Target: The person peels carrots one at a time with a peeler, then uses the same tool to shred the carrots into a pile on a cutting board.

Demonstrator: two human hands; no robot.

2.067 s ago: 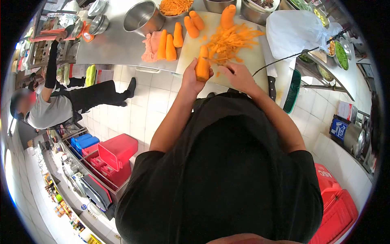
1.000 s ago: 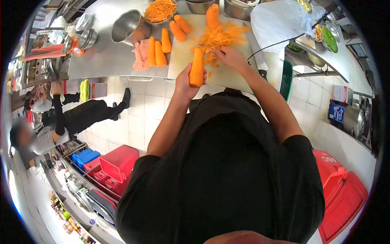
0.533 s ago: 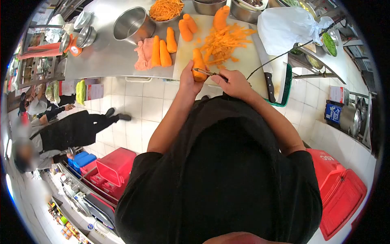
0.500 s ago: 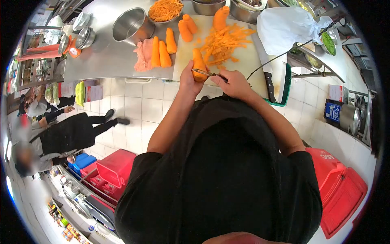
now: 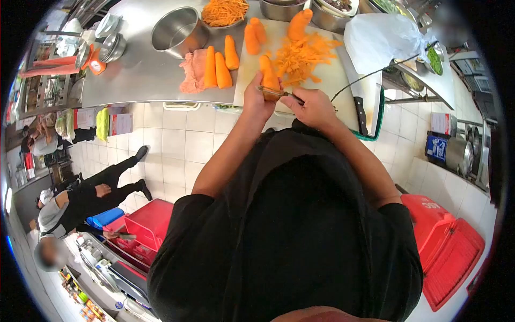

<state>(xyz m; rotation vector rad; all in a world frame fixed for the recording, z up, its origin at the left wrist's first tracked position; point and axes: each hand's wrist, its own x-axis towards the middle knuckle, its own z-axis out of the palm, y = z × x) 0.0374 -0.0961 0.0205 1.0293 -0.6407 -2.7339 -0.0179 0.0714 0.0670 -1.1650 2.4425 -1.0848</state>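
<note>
My left hand (image 5: 258, 102) grips a carrot (image 5: 269, 73) by its lower end, over the near edge of the white cutting board (image 5: 327, 94). In my right hand (image 5: 313, 107) is a peeler (image 5: 288, 95), its blade lying across the carrot close to my left fingers. A pile of orange peelings (image 5: 303, 56) lies on the board just beyond. Whole carrots (image 5: 252, 38) rest at the board's back left, and another carrot group (image 5: 298, 26) sits behind the peelings. Left of the board, several peeled-looking carrots (image 5: 221, 70) lie beside a pink cloth (image 5: 193, 71).
A steel pot (image 5: 179, 33) and a bowl of shredded carrot (image 5: 225, 12) stand at the back left. A knife (image 5: 361, 115) lies along the board's right side, near a white plastic bag (image 5: 382, 42). A co-worker (image 5: 80, 201) stands at the left by red bins (image 5: 150, 222).
The peeler blade now sits closer to the carrot's lower end, and the carrot is tilted slightly differently. The co-worker at the left has shifted position. The whole view has moved slightly.
</note>
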